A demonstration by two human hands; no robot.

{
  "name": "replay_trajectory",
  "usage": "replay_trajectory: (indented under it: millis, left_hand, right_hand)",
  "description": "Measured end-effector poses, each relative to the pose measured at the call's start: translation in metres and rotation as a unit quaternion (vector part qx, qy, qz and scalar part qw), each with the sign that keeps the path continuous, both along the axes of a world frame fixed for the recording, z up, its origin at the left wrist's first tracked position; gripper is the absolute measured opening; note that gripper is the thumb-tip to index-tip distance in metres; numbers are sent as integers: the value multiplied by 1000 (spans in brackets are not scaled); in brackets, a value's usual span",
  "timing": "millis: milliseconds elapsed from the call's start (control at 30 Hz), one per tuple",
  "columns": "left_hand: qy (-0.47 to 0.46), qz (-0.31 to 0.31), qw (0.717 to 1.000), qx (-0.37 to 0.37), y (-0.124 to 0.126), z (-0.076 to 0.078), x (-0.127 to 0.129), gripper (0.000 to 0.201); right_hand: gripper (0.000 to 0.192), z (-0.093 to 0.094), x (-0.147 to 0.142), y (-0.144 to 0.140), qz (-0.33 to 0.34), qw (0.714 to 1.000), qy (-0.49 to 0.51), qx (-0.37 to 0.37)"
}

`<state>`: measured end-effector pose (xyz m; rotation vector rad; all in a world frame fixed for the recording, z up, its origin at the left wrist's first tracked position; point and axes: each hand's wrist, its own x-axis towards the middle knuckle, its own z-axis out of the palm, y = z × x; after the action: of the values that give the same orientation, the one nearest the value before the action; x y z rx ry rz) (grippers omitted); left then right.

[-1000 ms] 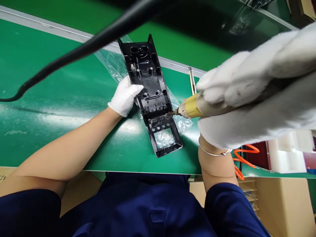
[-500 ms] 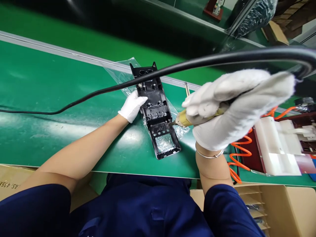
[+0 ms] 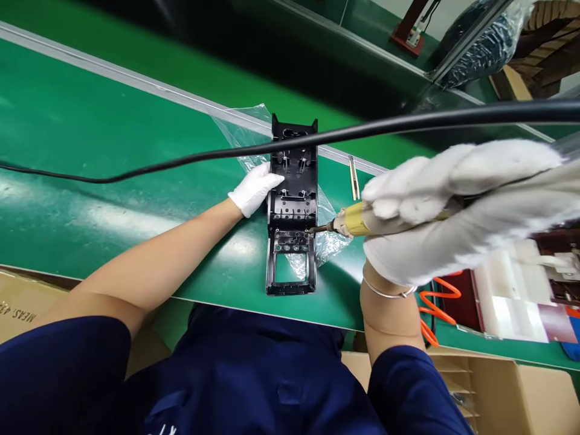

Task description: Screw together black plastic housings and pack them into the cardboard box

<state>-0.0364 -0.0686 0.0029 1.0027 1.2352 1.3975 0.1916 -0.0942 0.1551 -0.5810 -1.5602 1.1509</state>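
Note:
My left hand (image 3: 254,187), in a white glove, grips the left edge of a black plastic housing (image 3: 296,176), thumb over its inside. The housing lies open side up, with a rectangular window at its near end. In my gloved right hand (image 3: 435,211) is a yellow-handled soldering iron (image 3: 356,220), its fingers closed round the handle. The iron's thin metal tip points left and meets the housing's right side, just above the window. Clear plastic film (image 3: 330,232) lies under the housing.
A black cable (image 3: 194,156) crosses above the housing. Tweezers (image 3: 354,178) lie on the green bench (image 3: 113,199). On the right are an orange coiled hose (image 3: 437,308) and a white fixture (image 3: 507,290). Cardboard boxes (image 3: 507,386) stand below the bench edge.
The housing has turned to stand straighter in view, and the view itself has shifted. My right hand and the iron appear further right, with the tip still at the housing.

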Motion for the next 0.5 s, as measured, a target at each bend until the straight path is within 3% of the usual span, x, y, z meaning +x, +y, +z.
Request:
replay_trajectory:
  millis: [133,267,500]
  left_hand:
    - [12,-6,1000,-12,0,4,2,42]
    - [6,-10,1000,-18,1,6,3,44]
    - [2,-4,1000,-19,2,5,5,38]
  right_hand:
    - [49,-3,-25,-5,-60,994,89,-32]
    - [36,-19,-41,8,-58,986,149,41]
    - [44,-39,-48,22,-86,995,58,-1]
